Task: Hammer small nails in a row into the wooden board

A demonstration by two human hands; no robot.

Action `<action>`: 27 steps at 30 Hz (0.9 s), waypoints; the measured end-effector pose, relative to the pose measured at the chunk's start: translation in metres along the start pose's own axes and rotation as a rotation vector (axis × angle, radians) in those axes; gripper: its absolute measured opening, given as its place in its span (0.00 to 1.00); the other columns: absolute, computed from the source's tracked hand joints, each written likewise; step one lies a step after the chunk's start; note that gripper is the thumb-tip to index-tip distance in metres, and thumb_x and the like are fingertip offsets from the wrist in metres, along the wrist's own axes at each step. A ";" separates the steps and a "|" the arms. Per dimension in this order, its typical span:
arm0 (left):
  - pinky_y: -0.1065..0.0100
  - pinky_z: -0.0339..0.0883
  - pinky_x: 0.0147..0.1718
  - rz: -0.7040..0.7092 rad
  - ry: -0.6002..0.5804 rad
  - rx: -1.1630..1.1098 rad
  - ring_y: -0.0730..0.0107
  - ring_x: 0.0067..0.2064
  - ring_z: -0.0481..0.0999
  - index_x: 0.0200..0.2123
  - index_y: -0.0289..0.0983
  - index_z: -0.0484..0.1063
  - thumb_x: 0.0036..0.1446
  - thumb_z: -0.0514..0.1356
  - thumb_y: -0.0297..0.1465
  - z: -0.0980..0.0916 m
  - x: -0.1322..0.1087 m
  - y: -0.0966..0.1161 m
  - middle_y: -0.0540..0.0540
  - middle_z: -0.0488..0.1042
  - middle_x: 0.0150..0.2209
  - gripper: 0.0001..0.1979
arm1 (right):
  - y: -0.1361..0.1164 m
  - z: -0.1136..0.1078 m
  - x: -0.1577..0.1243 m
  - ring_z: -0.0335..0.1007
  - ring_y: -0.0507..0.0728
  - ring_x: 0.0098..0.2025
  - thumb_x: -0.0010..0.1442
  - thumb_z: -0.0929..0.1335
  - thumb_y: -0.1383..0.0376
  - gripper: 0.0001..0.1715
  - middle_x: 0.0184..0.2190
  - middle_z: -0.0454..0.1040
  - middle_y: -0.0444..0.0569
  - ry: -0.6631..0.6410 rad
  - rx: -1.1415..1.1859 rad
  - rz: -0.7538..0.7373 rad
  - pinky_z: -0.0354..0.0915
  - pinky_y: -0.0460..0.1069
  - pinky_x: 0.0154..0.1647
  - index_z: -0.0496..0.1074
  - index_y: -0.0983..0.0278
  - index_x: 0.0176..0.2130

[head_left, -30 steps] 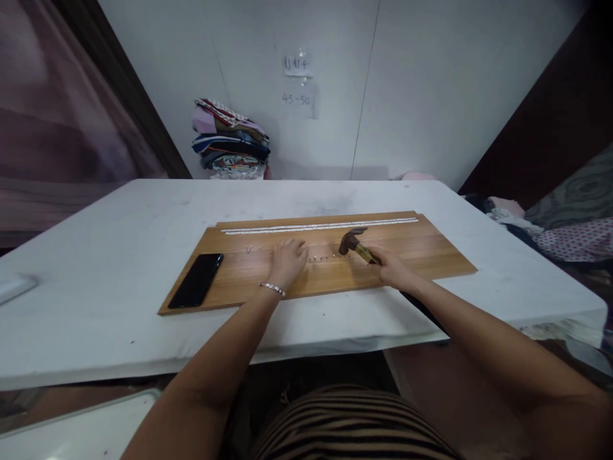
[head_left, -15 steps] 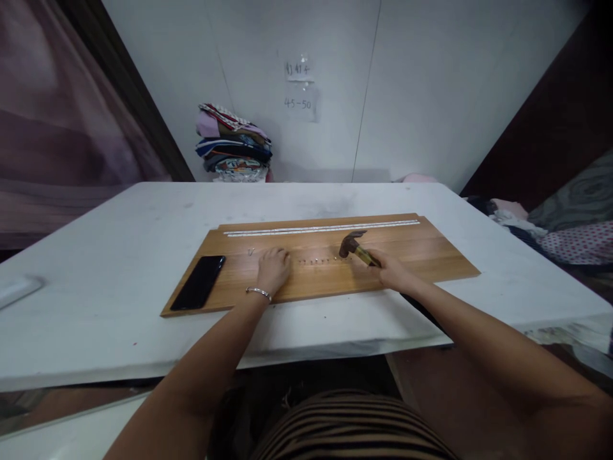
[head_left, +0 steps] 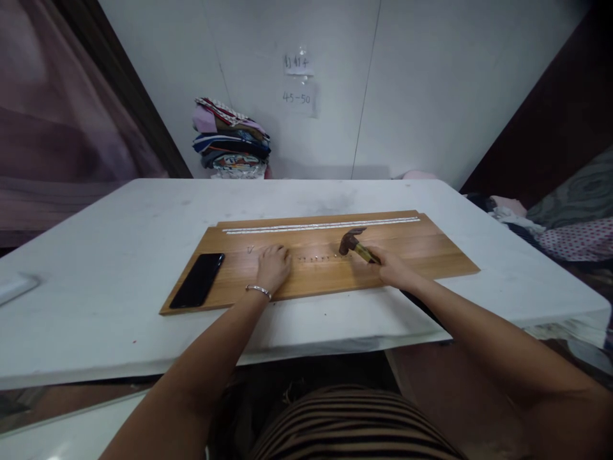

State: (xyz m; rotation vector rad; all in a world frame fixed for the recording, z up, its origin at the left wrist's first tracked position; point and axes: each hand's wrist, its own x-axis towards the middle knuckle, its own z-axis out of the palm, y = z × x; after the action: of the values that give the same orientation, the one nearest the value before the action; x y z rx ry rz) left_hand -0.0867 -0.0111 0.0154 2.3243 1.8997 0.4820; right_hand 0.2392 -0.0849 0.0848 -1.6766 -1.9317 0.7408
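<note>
My right hand (head_left: pixel 391 267) is wrapped round the handle of a claw hammer (head_left: pixel 350 241), its head close above the wooden board (head_left: pixel 416 246). Small nails (head_left: pixel 316 258) stand in a row on the board, several of them, running from under the hammer towards my left hand. Palm down on the board lies my left hand (head_left: pixel 274 267), at the left end of the row, fingers slightly bent and nothing visible in them. Its fingertips are partly hidden. A few loose nails (head_left: pixel 250 250) lie just beyond it to the left.
A black phone (head_left: pixel 197 280) rests on the board's left end. Two white measuring strips (head_left: pixel 320 226) run along its far side. The board lies on a white-covered table (head_left: pixel 100 255). Folded clothes (head_left: pixel 232 140) are stacked by the wall, below paper notes (head_left: pixel 297 96).
The view has shifted very slightly. Both hands and the hammer stay in nearly the same place over the board.
</note>
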 end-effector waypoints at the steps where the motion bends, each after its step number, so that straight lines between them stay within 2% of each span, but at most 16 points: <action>1: 0.55 0.62 0.60 -0.001 0.003 -0.008 0.54 0.58 0.73 0.44 0.40 0.78 0.67 0.52 0.32 0.001 0.000 0.000 0.38 0.78 0.52 0.14 | 0.000 0.000 0.000 0.74 0.60 0.40 0.54 0.68 0.69 0.18 0.38 0.80 0.47 0.002 -0.003 0.006 0.67 0.51 0.42 0.78 0.60 0.45; 8: 0.52 0.62 0.62 0.005 0.026 0.004 0.53 0.59 0.73 0.44 0.39 0.78 0.66 0.52 0.32 0.003 0.001 -0.001 0.38 0.78 0.54 0.14 | 0.001 -0.002 0.001 0.74 0.61 0.44 0.53 0.66 0.70 0.27 0.44 0.81 0.49 0.004 0.008 -0.043 0.68 0.53 0.47 0.77 0.60 0.53; 27: 0.53 0.64 0.59 0.003 0.011 0.049 0.52 0.58 0.74 0.44 0.37 0.78 0.66 0.52 0.32 0.003 0.002 0.000 0.38 0.78 0.55 0.15 | -0.001 -0.002 0.002 0.75 0.62 0.43 0.54 0.66 0.68 0.22 0.41 0.81 0.50 -0.015 -0.055 0.013 0.68 0.53 0.44 0.77 0.61 0.49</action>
State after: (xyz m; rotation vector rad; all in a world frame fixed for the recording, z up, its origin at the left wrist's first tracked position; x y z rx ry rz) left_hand -0.0857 -0.0092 0.0133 2.3598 1.9355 0.4545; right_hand 0.2390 -0.0826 0.0869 -1.7220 -1.9705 0.7126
